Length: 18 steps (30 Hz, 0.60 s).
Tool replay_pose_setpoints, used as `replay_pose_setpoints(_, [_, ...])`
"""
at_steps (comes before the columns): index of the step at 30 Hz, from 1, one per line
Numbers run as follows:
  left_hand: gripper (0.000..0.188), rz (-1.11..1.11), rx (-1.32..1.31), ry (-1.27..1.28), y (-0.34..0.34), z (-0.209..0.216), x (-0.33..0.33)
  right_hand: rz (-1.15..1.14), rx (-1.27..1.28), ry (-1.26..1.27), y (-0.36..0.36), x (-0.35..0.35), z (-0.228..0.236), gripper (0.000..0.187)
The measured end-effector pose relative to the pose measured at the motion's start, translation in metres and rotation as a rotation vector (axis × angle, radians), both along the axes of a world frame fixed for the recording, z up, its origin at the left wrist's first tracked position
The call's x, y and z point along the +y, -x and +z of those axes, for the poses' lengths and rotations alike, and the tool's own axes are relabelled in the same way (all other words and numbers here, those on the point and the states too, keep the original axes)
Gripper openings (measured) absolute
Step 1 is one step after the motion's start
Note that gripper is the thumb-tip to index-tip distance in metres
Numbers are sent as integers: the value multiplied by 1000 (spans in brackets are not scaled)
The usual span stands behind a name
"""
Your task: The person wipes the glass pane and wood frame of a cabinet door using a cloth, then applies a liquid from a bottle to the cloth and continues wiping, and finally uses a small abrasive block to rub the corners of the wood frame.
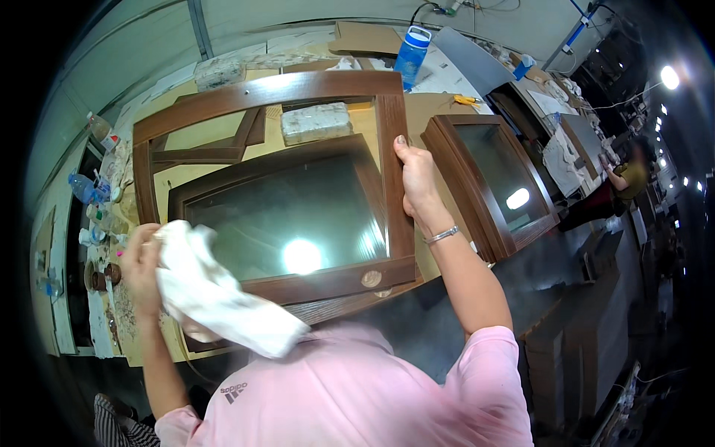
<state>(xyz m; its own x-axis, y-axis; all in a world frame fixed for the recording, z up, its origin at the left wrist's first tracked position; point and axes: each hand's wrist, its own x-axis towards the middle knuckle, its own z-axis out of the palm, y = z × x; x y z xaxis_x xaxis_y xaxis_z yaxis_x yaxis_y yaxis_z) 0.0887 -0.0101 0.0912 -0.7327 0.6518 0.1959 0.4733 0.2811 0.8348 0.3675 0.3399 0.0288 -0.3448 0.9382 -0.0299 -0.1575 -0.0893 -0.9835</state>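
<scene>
The right hand [418, 179] is closed on the right side of a brown wooden frame [392, 156], its thumb lying along the wood. The left hand [141, 268] holds a white cloth [216, 290] bunched at the frame's near left corner; hand and cloth are blurred, and I cannot tell whether that hand also touches the wood. The frame is over the bench [450, 78], in front of the person, its near bar overlapping a brown door with a glass pane [283, 212] beneath it. A bright light reflects in the glass.

Through the frame's opening, a pale wrapped block [316, 124] shows beyond the door. A blue bottle [412, 59] stands just past the frame's far right corner, with a yellow-handled tool [467, 100] to its right and nearer. More brown framed panels [529, 197] rest to the right. Plastic bottles [83, 188] gather at the left, and a co-worker [633, 175] is far right.
</scene>
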Motion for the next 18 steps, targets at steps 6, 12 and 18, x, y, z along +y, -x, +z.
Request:
replay_pose_setpoints(6, [30,25,154,145,44,-63,-55,49,-227,178,16,4,-21,39])
replay_pose_setpoints(12, [20,51,53,130,54,-93,-63,43,-408,179,27,-10,-20,46])
replay_pose_setpoints(18, [14,48,47,249,50,-92,-78,79,-720,-56,14,4,-37,53])
